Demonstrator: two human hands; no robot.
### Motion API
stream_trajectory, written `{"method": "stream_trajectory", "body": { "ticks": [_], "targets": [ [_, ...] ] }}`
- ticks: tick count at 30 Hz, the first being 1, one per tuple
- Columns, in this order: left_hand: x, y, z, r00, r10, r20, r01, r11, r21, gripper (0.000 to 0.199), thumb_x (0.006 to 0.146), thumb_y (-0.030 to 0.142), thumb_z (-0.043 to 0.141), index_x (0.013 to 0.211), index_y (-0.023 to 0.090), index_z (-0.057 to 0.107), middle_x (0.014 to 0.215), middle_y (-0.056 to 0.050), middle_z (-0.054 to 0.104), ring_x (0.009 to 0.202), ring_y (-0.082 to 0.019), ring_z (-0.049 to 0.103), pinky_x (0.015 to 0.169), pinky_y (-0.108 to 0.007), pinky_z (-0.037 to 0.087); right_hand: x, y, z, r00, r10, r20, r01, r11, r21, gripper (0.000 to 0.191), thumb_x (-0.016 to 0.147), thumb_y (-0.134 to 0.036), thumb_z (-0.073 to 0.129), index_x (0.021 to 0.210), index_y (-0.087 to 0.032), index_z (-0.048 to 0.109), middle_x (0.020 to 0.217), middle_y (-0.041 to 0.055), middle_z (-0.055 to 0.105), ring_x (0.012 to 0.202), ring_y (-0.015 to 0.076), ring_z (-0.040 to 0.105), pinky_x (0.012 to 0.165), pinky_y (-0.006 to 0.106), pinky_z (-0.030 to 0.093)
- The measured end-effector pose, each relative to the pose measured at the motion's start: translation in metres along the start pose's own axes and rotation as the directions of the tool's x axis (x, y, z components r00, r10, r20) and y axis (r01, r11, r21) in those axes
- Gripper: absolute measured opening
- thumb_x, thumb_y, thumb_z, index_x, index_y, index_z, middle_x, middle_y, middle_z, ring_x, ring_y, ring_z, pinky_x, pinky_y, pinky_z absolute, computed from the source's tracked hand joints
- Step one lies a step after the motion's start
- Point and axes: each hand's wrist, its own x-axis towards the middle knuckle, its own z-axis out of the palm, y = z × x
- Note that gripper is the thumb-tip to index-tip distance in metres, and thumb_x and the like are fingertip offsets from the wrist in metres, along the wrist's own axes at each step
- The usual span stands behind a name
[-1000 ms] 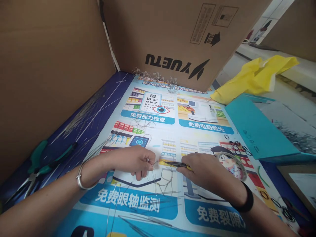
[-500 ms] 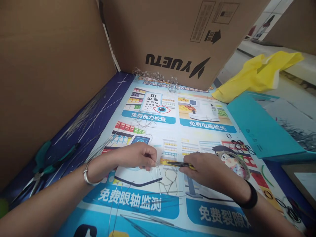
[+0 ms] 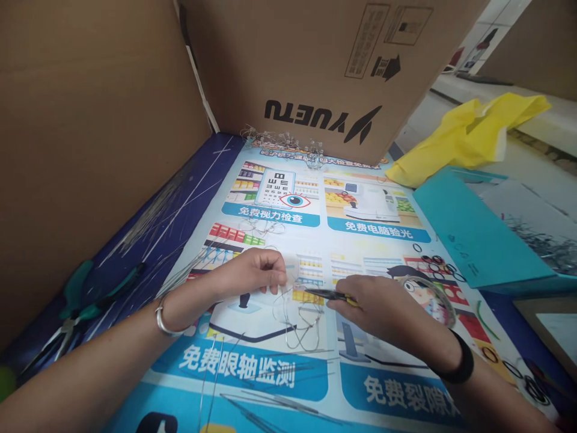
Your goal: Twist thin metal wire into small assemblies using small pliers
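Thumb and fingertips of my left hand [image 3: 264,273] pinch a thin wire near the middle of the printed sheet [image 3: 300,240]. From this pinch hangs a looped wire shape [image 3: 303,328], several rounded loops joined together. My right hand [image 3: 367,300] is closed around small pliers [image 3: 331,294] with dark jaws and yellow-and-black handles. The jaws point left, close to the upper part of the wire shape; whether they grip the wire is too fine to tell. Loose straight wires [image 3: 270,409] lie on the sheet below my hands. Another looped wire piece [image 3: 261,227] rests farther back.
Teal-handled pliers [image 3: 74,313] lie at the left by a bundle of wires [image 3: 148,210]. Cardboard panels [image 3: 315,72] stand behind and left. At the right are black rings [image 3: 437,264], a tape roll [image 3: 446,300], a turquoise box [image 3: 478,234] and a yellow bag [image 3: 469,138].
My left hand has risen slightly, and the hanging wire shape has turned and shifted a little left. The pliers in my right hand have moved up slightly.
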Motion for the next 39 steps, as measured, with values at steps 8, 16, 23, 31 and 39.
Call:
{"method": "stream_trajectory", "body": {
  "ticks": [8, 16, 23, 31, 39],
  "targets": [
    [-0.001, 0.004, 0.01, 0.946, 0.199, -0.255, -0.156, 0.971, 0.181, 0.016, 0.081, 0.029, 0.053, 0.072, 0.015, 0.055, 0.067, 0.001, 0.055, 0.064, -0.01, 0.048, 0.06, -0.022, 0.038, -0.001, -0.001, -0.003, 0.993, 0.048, -0.106, -0.044, 0.998, 0.033, 0.03, 0.087, -0.042, 0.041, 0.075, -0.022, 0.061, 0.074, 0.0017, 0.066, 0.064, 0.017, 0.06, 0.05, 0.026, 0.027],
    [-0.001, -0.003, 0.014, 0.884, 0.408, -0.226, -0.223, 0.795, 0.565, 0.018, 0.085, 0.027, 0.05, 0.07, 0.017, 0.053, 0.069, 0.001, 0.054, 0.065, -0.011, 0.048, 0.061, -0.023, 0.036, 0.002, 0.003, -0.001, 0.992, 0.066, -0.104, -0.061, 0.997, 0.052, 0.029, 0.087, -0.041, 0.042, 0.08, -0.023, 0.063, 0.079, 0.0025, 0.068, 0.068, 0.0173, 0.062, 0.05, 0.025, 0.029],
    [0.0, -0.008, 0.015, 0.869, 0.453, -0.201, -0.197, 0.688, 0.699, 0.018, 0.087, 0.026, 0.046, 0.072, 0.017, 0.052, 0.071, -0.001, 0.055, 0.067, -0.013, 0.049, 0.061, -0.024, 0.035, 0.004, 0.005, 0.001, 0.994, 0.058, -0.094, -0.054, 0.998, 0.044, 0.03, 0.087, -0.042, 0.041, 0.081, -0.024, 0.064, 0.079, 0.0026, 0.069, 0.068, 0.0186, 0.063, 0.05, 0.025, 0.031],
    [0.002, -0.01, 0.02, 0.875, 0.423, -0.237, -0.143, 0.693, 0.707, 0.018, 0.086, 0.024, 0.047, 0.069, 0.018, 0.05, 0.068, 0.0, 0.055, 0.066, -0.013, 0.049, 0.06, -0.024, 0.036, 0.004, 0.004, 0.002, 0.995, 0.065, -0.073, -0.063, 0.998, 0.032, 0.031, 0.087, -0.043, 0.04, 0.08, -0.024, 0.064, 0.078, 0.0025, 0.069, 0.069, 0.0197, 0.063, 0.051, 0.026, 0.029],
    [0.002, -0.01, 0.027, 0.886, 0.336, -0.319, -0.066, 0.773, 0.631, 0.02, 0.085, 0.027, 0.048, 0.067, 0.018, 0.052, 0.069, -0.001, 0.06, 0.066, -0.013, 0.052, 0.061, -0.025, 0.038, 0.005, 0.003, 0.003, 0.996, 0.076, -0.038, -0.075, 0.996, 0.038, 0.034, 0.087, -0.045, 0.039, 0.08, -0.023, 0.063, 0.081, 0.0035, 0.069, 0.07, 0.0198, 0.064, 0.051, 0.026, 0.03]
  ]
}}
